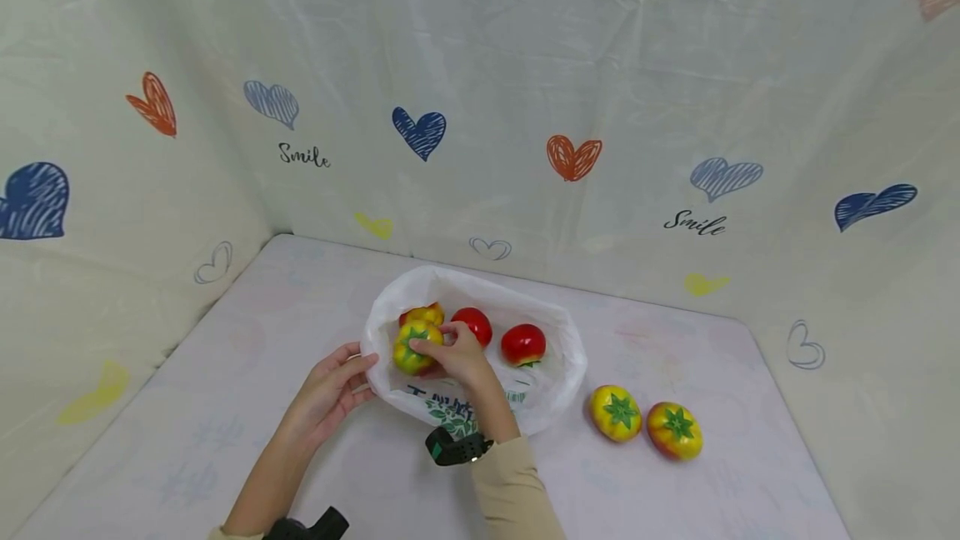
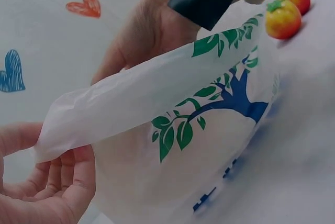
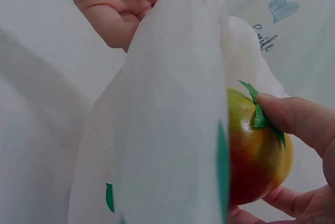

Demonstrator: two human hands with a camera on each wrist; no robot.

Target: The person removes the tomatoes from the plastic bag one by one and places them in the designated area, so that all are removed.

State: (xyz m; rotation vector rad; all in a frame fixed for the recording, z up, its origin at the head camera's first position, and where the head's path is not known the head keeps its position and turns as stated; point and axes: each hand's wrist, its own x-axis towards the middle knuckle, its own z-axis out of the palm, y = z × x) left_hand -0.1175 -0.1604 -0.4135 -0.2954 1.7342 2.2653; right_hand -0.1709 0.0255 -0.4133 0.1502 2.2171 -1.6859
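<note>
A white plastic bag [image 1: 566, 340] with a printed green-and-blue tree stands with its mouth spread wide. My left hand [image 1: 326, 397] pinches the bag's left rim between thumb and fingers, as the left wrist view also shows. Over the bag's left side, my right hand [image 1: 465, 357] grips a yellow-green tomato [image 3: 256, 150] with a red underside and green leafy top. Its thumb presses on the leaves. Inside the bag are another yellow-orange tomato [image 1: 423, 314], partly hidden behind the held one, and two red tomatoes, one in the middle [image 1: 472, 323] and one farther right [image 1: 523, 344].
Two yellow-and-red tomatoes, a nearer-left one [image 1: 615, 413] and a right one [image 1: 674, 431], sit on the white table [image 1: 735, 373] right of the bag. A heart-printed cloth [image 1: 480, 65] hangs behind and along the sides.
</note>
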